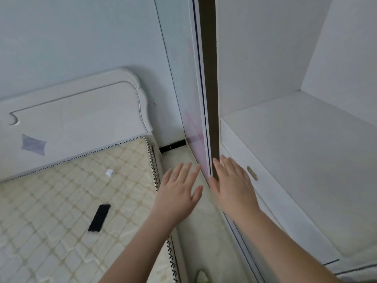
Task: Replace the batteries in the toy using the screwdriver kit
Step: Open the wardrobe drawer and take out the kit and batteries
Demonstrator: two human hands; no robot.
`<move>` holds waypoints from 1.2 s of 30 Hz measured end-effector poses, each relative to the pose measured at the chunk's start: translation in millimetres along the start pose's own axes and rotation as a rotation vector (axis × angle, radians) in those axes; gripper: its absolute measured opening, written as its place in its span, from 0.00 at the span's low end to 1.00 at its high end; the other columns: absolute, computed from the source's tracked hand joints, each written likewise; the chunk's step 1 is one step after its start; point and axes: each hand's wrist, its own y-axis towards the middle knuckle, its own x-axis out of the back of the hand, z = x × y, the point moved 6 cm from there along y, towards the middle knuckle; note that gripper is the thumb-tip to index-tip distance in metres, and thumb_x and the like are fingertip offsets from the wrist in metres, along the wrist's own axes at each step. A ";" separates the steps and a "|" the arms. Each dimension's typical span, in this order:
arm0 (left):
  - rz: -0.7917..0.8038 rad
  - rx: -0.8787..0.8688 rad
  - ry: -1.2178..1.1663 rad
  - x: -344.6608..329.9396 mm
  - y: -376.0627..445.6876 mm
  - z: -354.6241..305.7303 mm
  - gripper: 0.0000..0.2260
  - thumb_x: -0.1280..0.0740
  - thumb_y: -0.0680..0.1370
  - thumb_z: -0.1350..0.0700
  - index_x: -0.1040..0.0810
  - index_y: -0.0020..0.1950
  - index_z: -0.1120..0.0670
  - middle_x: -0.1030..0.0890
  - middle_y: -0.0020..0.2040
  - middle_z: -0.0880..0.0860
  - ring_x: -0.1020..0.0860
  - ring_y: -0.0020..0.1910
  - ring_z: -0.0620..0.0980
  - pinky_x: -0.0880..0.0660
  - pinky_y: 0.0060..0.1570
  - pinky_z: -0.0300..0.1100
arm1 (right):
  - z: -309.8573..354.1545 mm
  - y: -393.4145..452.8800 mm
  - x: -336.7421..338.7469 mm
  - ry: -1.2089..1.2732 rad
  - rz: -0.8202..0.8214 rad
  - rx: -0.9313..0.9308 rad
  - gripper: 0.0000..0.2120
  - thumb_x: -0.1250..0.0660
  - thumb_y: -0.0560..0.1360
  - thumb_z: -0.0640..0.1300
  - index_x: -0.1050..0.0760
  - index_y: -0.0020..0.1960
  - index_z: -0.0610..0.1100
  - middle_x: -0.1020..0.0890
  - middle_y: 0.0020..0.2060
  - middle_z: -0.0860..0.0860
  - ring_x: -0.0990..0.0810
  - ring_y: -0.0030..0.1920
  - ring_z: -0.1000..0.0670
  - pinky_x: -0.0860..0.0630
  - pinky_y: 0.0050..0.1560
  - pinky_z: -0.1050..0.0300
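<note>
Pale blue walls close in a bedroom corner where a bare cream quilted mattress (67,203) lies against a white carved headboard (77,111), and a white wardrobe with an open shelf (295,160) stands to the right. A flat black rectangular device (99,218) and a small white cube-like object (109,173) lie on the mattress, well apart from each other.

Both arms reach forward toward the wardrobe's edge. The left hand (179,193) hovers with its fingers straight and spread, holding nothing, over the narrow strip of floor between bed and wardrobe. The right hand (232,184) is also flat and empty, its fingertips at the vertical edge of the sliding wardrobe door (201,99); whether they press on it cannot be told. A round brass pull (252,173) sits on the drawer front just beside this hand.

Neither the toy, the batteries nor the screwdriver kit appears anywhere in view. Judging from that, the task has barely begun: the items are probably yet to be fetched, and all unscrewing, swapping and closing remains.
</note>
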 end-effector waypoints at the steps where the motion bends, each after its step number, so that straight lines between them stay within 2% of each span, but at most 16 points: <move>1: 0.010 -0.023 0.009 -6.2 12.3 1.6 0.25 0.47 0.79 0.41 0.31 0.73 0.48 0.26 0.70 0.50 0.29 0.70 0.52 0.32 0.67 0.52 | -6.4 5.3 -1.1 -0.025 -0.006 -0.017 0.27 0.52 0.80 0.56 0.39 0.76 0.46 0.36 0.75 0.47 0.39 0.75 0.46 0.41 0.73 0.49; 4: 0.033 -0.080 -0.005 -26.6 51.7 9.2 0.25 0.49 0.79 0.41 0.33 0.74 0.48 0.29 0.72 0.51 0.31 0.72 0.53 0.35 0.69 0.54 | -26.9 21.4 -8.1 -0.061 0.018 -0.057 0.34 0.64 0.76 0.60 0.43 0.77 0.48 0.40 0.77 0.48 0.43 0.77 0.47 0.45 0.75 0.50; 6: 0.039 -0.133 -0.021 -37.9 78.2 12.3 0.26 0.51 0.79 0.40 0.34 0.75 0.48 0.30 0.73 0.51 0.32 0.73 0.54 0.36 0.70 0.54 | -42.0 31.6 -12.6 -0.084 0.006 -0.111 0.35 0.66 0.75 0.60 0.45 0.78 0.49 0.42 0.77 0.48 0.44 0.77 0.47 0.46 0.75 0.51; 9: 0.052 -0.268 -0.053 -49.8 117.7 9.8 0.27 0.54 0.80 0.40 0.38 0.77 0.47 0.34 0.76 0.51 0.37 0.75 0.54 0.42 0.73 0.53 | -62.1 47.9 -21.0 -0.161 -0.006 -0.220 0.33 0.62 0.77 0.59 0.40 0.76 0.48 0.37 0.75 0.48 0.39 0.76 0.46 0.42 0.73 0.51; 14: 0.093 -0.484 -0.099 -66.1 174.7 -3.1 0.28 0.58 0.80 0.39 0.49 0.79 0.45 0.46 0.80 0.49 0.50 0.79 0.51 0.57 0.74 0.51 | -88.7 64.0 -33.0 -0.219 0.001 -0.408 0.28 0.53 0.78 0.57 0.32 0.72 0.46 0.29 0.71 0.46 0.30 0.71 0.45 0.33 0.69 0.49; 18: 0.144 -0.620 -0.098 -87.3 200.3 -23.0 0.30 0.65 0.78 0.36 0.54 0.79 0.43 0.51 0.80 0.48 0.54 0.79 0.51 0.61 0.73 0.50 | -96.2 69.6 -53.0 -0.196 0.005 -0.515 0.26 0.48 0.77 0.55 0.28 0.69 0.44 0.25 0.67 0.45 0.26 0.67 0.44 0.27 0.64 0.48; 21: 0.216 -0.705 -0.110 -111.5 209.4 -43.2 0.32 0.70 0.75 0.35 0.60 0.79 0.42 0.56 0.80 0.47 0.59 0.79 0.50 0.63 0.73 0.49 | -100.2 68.2 -67.2 -0.148 0.001 -0.564 0.26 0.46 0.77 0.56 0.29 0.70 0.44 0.26 0.68 0.45 0.26 0.67 0.44 0.27 0.65 0.47; 24: 0.241 -0.791 -0.082 -132.0 218.0 -55.0 0.31 0.69 0.77 0.35 0.58 0.79 0.43 0.54 0.80 0.47 0.57 0.79 0.50 0.62 0.73 0.48 | -104.5 67.0 -76.3 -0.130 -0.013 -0.573 0.27 0.46 0.77 0.56 0.32 0.72 0.46 0.28 0.70 0.47 0.29 0.69 0.46 0.29 0.67 0.50; 27: 0.252 -0.825 -0.044 -149.9 231.0 -61.1 0.28 0.62 0.80 0.36 0.55 0.79 0.44 0.51 0.80 0.48 0.54 0.79 0.50 0.62 0.72 0.48 | -112.4 65.0 -84.5 -0.115 -0.015 -0.561 0.27 0.46 0.76 0.55 0.33 0.72 0.46 0.29 0.70 0.48 0.29 0.69 0.47 0.29 0.67 0.51; 34: 0.264 -0.854 0.004 -171.2 245.9 -65.2 0.26 0.53 0.83 0.38 0.43 0.78 0.47 0.38 0.77 0.51 0.40 0.77 0.52 0.52 0.72 0.50 | -127.2 56.8 -110.7 -0.049 0.030 -0.571 0.27 0.45 0.75 0.55 0.32 0.71 0.45 0.28 0.69 0.48 0.28 0.68 0.47 0.30 0.66 0.51; 36: 0.316 -0.889 -0.008 -184.8 246.5 -63.4 0.26 0.54 0.82 0.38 0.44 0.78 0.47 0.40 0.78 0.51 0.43 0.77 0.52 0.53 0.73 0.49 | -131.3 58.6 -117.5 -0.028 0.023 -0.591 0.28 0.45 0.75 0.55 0.33 0.71 0.45 0.27 0.69 0.48 0.27 0.68 0.47 0.28 0.65 0.51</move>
